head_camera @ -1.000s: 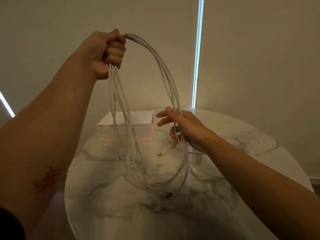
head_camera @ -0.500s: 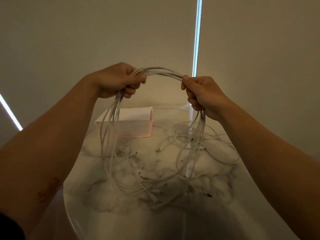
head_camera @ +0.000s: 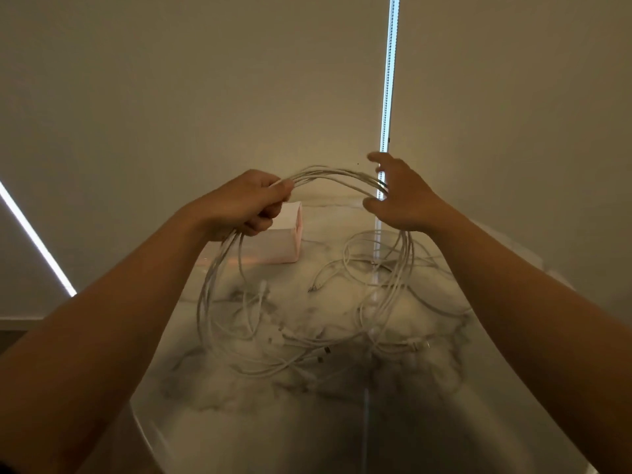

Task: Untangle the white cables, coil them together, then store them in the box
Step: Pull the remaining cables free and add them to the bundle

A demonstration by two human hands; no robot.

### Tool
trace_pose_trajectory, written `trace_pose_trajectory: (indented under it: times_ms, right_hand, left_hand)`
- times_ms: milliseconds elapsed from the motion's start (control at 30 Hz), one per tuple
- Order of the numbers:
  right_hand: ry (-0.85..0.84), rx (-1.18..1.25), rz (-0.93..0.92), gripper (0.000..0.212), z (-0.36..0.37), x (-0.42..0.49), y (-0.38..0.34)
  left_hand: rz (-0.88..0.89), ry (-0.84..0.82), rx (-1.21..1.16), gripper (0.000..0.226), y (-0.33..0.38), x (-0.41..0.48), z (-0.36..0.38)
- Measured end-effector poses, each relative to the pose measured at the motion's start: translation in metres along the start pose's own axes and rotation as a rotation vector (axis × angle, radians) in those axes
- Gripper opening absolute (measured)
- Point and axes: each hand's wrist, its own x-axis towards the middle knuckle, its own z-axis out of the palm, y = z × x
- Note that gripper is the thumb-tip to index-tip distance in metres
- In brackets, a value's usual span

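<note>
A bundle of white cables (head_camera: 328,174) arches in the air between my two hands, and its loops hang down to the marble table (head_camera: 307,422). My left hand (head_camera: 246,203) is shut on the left end of the arch. My right hand (head_camera: 400,196) is at the right end with its fingers spread, the strands running against its palm. More loose white cable (head_camera: 362,268) and several plug ends lie on the table below. A pale pink box (head_camera: 289,242) stands at the back of the table, partly hidden behind my left hand.
The round table's near edge curves across the bottom of the view. Behind it hang closed blinds with a bright vertical gap (head_camera: 388,80). A slanted strip of light (head_camera: 34,237) shows at the left.
My left hand came down from high up to chest height. My right hand rose from the table, gripped the bundle's right side, and has now spread its fingers.
</note>
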Motion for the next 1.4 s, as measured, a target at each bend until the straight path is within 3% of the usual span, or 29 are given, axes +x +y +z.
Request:
trace_pose_trajectory:
  times_ms: [67, 133, 233, 333, 400, 500, 567, 633, 700, 733, 800, 867, 967, 1033, 1133, 1233, 1300, 1400]
  right_hand:
    - [0.023, 0.033, -0.223, 0.074, -0.003, 0.0, -0.017]
    - [-0.016, 0.083, -0.366, 0.061, -0.009, 0.002, -0.036]
    - [-0.183, 0.13, -0.371, 0.021, -0.028, 0.007, -0.047]
    - [-0.288, 0.267, -0.292, 0.031, -0.044, 0.003, -0.041]
    - [-0.209, 0.231, -0.293, 0.034, -0.045, 0.002, -0.038]
    - [-0.032, 0.1, -0.25, 0.035, -0.033, 0.008, -0.029]
    - [0.077, 0.063, -0.186, 0.035, -0.027, 0.013, -0.024]
    - [0.194, 0.027, -0.159, 0.034, -0.022, 0.014, -0.028]
    - [0.27, -0.031, -0.2, 0.033, -0.017, 0.006, -0.041]
    - [0.274, -0.083, -0.231, 0.032, -0.014, -0.003, -0.051]
    - [0.225, -0.275, -0.305, 0.029, -0.005, -0.027, -0.071]
    - [0.151, -0.397, -0.385, 0.028, 0.007, -0.054, -0.085]
    - [0.017, -0.302, -0.431, 0.021, 0.012, -0.085, -0.093]
    - [-0.126, -0.222, -0.389, 0.014, 0.009, -0.095, -0.081]
    - [-0.422, -0.22, -0.301, 0.031, 0.004, -0.102, -0.053]
    - [-0.783, 0.158, -0.213, 0.028, -0.006, -0.098, -0.025]
    - [-0.751, 0.433, -0.119, 0.029, -0.015, -0.09, -0.012]
    - [-0.431, 0.602, -0.09, 0.029, -0.028, -0.072, -0.007]
  left_hand:
    - [0.031, -0.011, 0.108, 0.032, 0.018, 0.005, 0.004]
    - [0.074, -0.019, 0.191, 0.035, 0.034, 0.008, 0.008]
    - [0.129, -0.054, 0.193, 0.03, 0.046, 0.004, 0.004]
    - [0.2, -0.018, 0.305, 0.016, 0.039, -0.005, 0.001]
    - [0.271, 0.129, 0.509, 0.01, 0.024, -0.01, 0.002]
    - [0.456, 0.559, 0.596, 0.022, 0.005, -0.024, 0.011]
    - [0.488, 0.636, 0.439, 0.012, 0.002, -0.039, 0.026]
    - [0.203, 0.387, 0.018, 0.029, 0.005, -0.044, 0.043]
    - [-0.156, 0.083, -0.639, 0.062, 0.011, -0.035, 0.048]
    - [-0.237, 0.013, -0.934, 0.073, 0.013, -0.029, 0.044]
    - [-0.219, 0.095, -1.352, 0.068, 0.024, -0.017, 0.03]
    - [-0.158, 0.238, -1.569, 0.044, 0.034, -0.009, 0.021]
    - [-0.149, 0.25, -1.607, 0.016, 0.028, -0.004, 0.011]
    - [-0.149, 0.239, -1.539, 0.02, 0.016, -0.005, -0.002]
    - [-0.117, 0.272, -1.5, 0.019, 0.001, -0.013, -0.025]
    - [-0.109, 0.249, -1.449, 0.019, -0.004, -0.016, -0.045]
    - [-0.107, 0.2, -1.389, 0.018, -0.003, -0.012, -0.051]
    - [-0.093, 0.09, -1.32, 0.024, 0.012, -0.007, -0.058]
